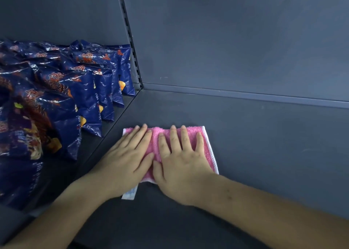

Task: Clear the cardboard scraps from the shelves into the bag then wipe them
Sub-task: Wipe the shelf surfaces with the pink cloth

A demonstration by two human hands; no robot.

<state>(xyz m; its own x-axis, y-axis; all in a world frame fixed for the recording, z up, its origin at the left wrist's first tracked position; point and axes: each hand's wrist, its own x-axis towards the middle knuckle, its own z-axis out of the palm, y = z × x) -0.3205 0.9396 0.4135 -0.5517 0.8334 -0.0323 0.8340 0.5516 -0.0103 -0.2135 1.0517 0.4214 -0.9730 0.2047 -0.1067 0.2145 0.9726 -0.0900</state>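
Shelf bay, head view. Dark grey metal shelf (264,144) with matching back panel (236,40); slotted upright (130,37) divides this bay from the one to the left.

Left bay: row of blue snack packets (62,101), standing and overlapping front to back, apart from the work area.

Pink terry cloth (206,148), white-edged, lies flat on the shelf near the seam between bays. It looks folded to a pad, probably to give a firm wiping face.

Left hand (128,158) and right hand (181,163) lie side by side on the cloth, palms down, fingers straight and slightly spread, thumbs nearly touching. Neither grips anything. Judged reason: flat pressure spreads the load so the whole pad bears on the surface.

Small white tag (130,193) shows under the left wrist at the cloth's near edge; cannot tell what it is.

No cardboard scraps or bag in view. Judged step: wiping.
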